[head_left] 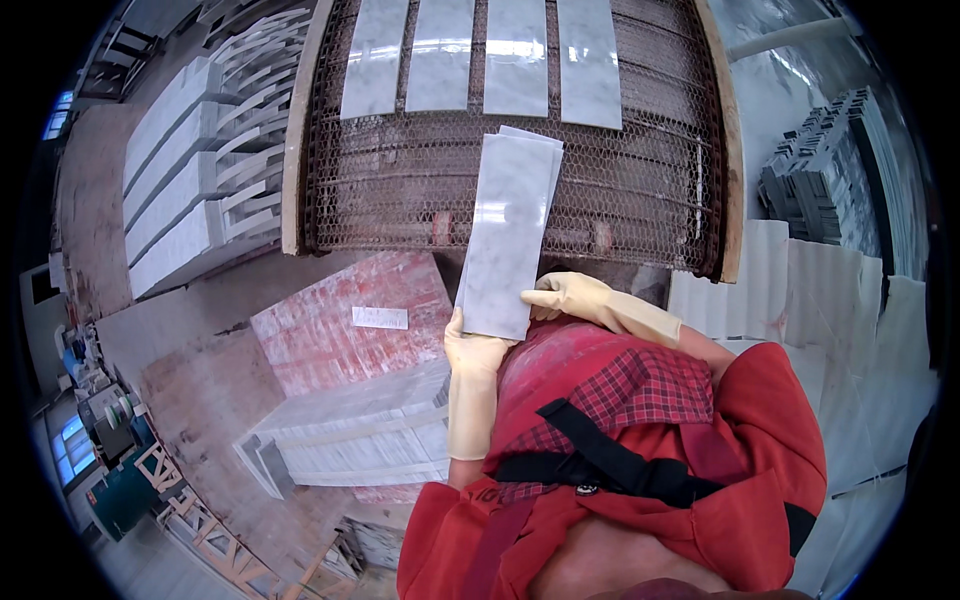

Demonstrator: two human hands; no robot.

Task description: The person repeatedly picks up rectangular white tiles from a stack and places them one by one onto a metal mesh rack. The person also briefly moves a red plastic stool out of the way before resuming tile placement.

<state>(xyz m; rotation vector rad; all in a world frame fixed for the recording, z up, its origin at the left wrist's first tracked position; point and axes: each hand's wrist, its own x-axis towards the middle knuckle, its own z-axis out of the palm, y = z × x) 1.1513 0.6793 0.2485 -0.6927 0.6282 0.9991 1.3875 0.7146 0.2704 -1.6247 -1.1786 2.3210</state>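
The gloved left hand [475, 352] is clamped on the near left corner of two overlapping tiles [503, 235], whose far end extends over the mesh belt [400, 190] and whose near end lies in front of the red apron [550, 365]. The gloved right hand [585, 298] touches their right edge near that end; its underside is hidden, so whether it is clamped cannot be told. Four tiles [515, 65] lie side by side, apart, farther up the belt.
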